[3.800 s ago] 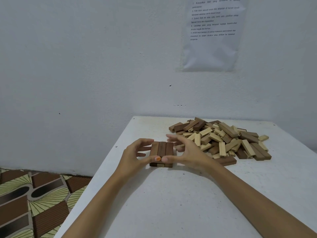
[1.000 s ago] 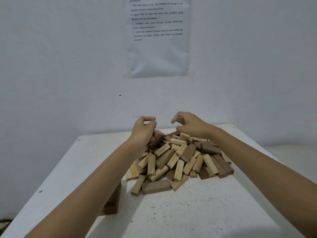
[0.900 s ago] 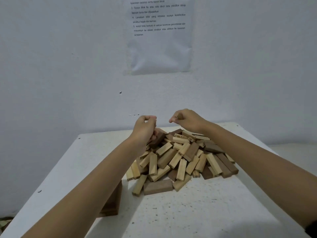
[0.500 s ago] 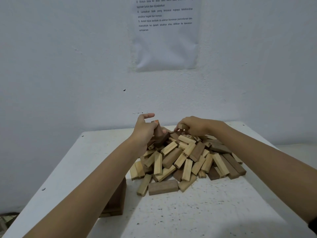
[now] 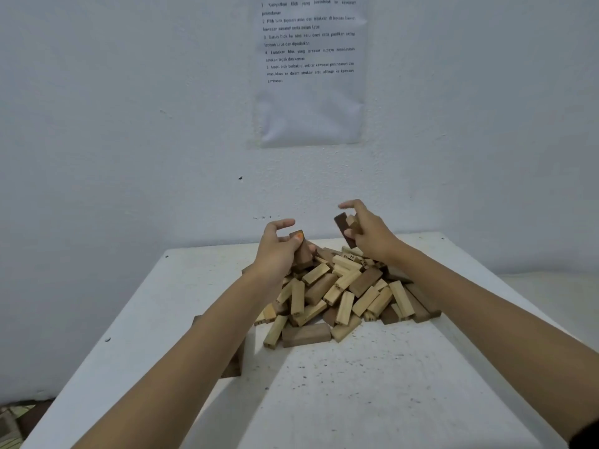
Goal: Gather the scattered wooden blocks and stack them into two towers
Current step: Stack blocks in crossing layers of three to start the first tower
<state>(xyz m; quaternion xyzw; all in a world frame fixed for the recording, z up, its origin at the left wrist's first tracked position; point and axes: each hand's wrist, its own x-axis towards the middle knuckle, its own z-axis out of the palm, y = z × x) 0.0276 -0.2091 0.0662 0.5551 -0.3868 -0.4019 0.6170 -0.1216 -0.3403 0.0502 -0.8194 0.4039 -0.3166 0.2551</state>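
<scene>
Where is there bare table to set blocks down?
Bare: the table in front of the block pile, between the forearms, and the strip left of the pile. Crowded: the pile and the dark layer under the left forearm.

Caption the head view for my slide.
Left hand grips a dark block, right hand a second dark block, at the pile.

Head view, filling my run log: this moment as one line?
left hand: grips brown block | right hand: grips dark block above block pile | block pile: on white table

A printed sheet [image 5: 309, 76] hangs on the white wall [image 5: 113, 124] behind the table [image 5: 356, 400].
</scene>
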